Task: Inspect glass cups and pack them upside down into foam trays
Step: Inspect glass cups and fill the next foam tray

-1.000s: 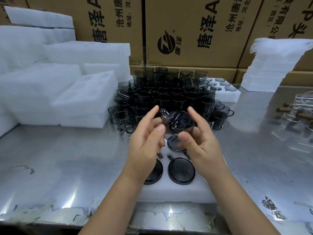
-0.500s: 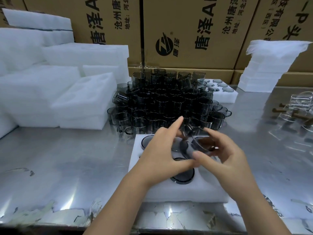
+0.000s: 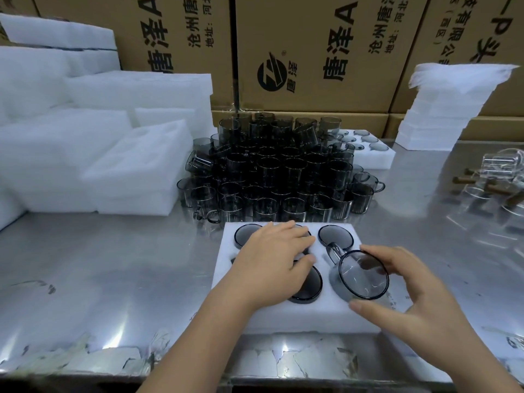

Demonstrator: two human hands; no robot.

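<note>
Thumb and fingers of the right hand (image 3: 419, 302) curl round the glass cup (image 3: 364, 275). The thumb is on its near side, the fingertips are on its far right side, and its handle points away to the left. The cup is base up at the front right cell of the foam tray (image 3: 283, 316). The left hand (image 3: 269, 268) lies flat, fingers straight, over the packed cups (image 3: 336, 236) in the tray's middle. Behind the tray a pile of dark cups (image 3: 278, 171) stands on the metal table (image 3: 113, 279).
</note>
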